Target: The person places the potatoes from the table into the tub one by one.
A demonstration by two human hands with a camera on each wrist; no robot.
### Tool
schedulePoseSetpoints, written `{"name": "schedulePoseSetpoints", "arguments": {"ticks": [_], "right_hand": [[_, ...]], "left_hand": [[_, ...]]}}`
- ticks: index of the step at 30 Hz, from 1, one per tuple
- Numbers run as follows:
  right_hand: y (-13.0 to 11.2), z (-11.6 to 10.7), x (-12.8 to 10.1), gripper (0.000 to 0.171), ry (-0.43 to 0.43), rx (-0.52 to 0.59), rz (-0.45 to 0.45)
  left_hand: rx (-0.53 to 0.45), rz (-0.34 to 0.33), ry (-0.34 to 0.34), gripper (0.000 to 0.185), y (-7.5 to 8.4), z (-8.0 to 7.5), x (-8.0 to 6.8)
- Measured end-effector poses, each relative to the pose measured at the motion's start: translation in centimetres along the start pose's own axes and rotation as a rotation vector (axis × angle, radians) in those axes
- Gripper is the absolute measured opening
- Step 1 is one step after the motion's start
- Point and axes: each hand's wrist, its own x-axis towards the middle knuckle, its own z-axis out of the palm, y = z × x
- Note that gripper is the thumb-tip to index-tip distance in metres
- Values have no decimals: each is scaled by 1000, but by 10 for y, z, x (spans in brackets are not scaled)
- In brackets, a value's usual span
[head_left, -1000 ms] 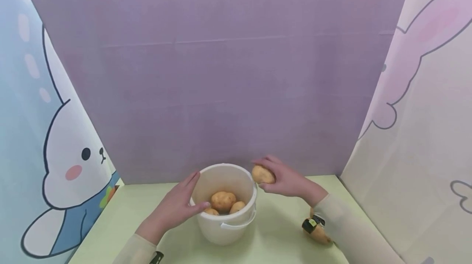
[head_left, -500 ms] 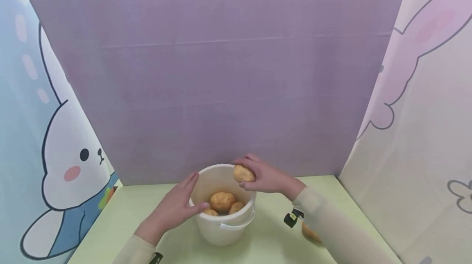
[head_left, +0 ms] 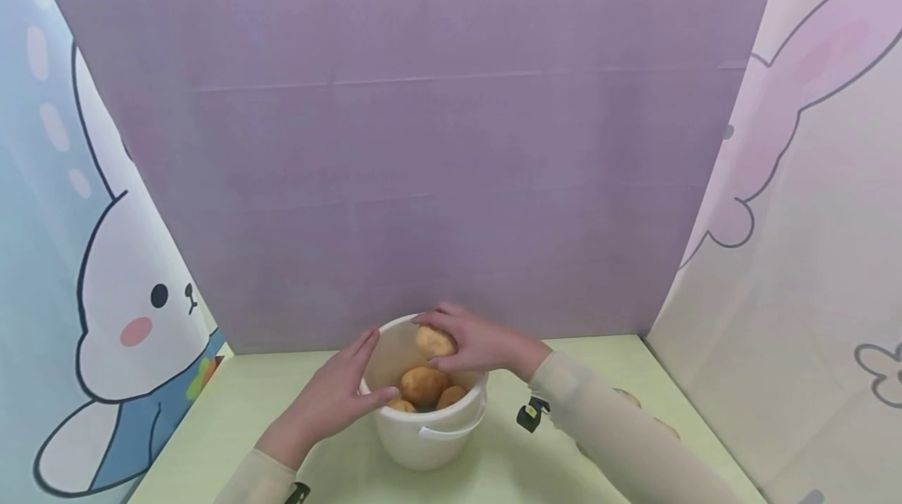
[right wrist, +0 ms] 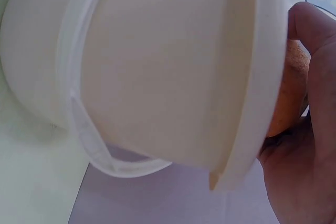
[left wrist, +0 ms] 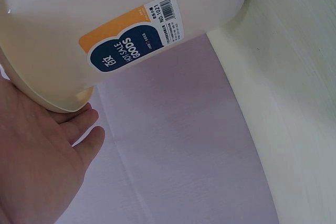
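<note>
Right hand [head_left: 479, 343], gripping potato [head_left: 434, 341], now over bucket [head_left: 430, 441] (was beside rim); left hand [head_left: 338, 390] flat.

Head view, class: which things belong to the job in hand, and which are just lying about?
In the job:
- right hand gripping a potato
- left hand on the white bucket
- potatoes in the bucket

Lying about:
- rabbit picture
- purple backdrop

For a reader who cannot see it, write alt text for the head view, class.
A person's right hand holds a potato over the mouth of a white bucket with three potatoes inside, while the left hand steadies the bucket's rim. The bucket stands on a pale green table before a purple backdrop with cartoon rabbit panels at the sides.
</note>
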Motion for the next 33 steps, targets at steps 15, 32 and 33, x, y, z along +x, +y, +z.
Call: {"name": "schedulePoseSetpoints", "arguments": {"ticks": [15, 32, 33], "right_hand": [[-7, 17, 18, 76, -82, -8, -3], [-8, 28, 27, 75, -103, -107, -42], [-8, 28, 27, 74, -106, -110, -41]], "left_hand": [[0, -1, 2, 109, -1, 3, 1], [2, 6, -6, 106, -1, 1, 1], [3, 5, -6, 106, -1, 2, 1]]}}
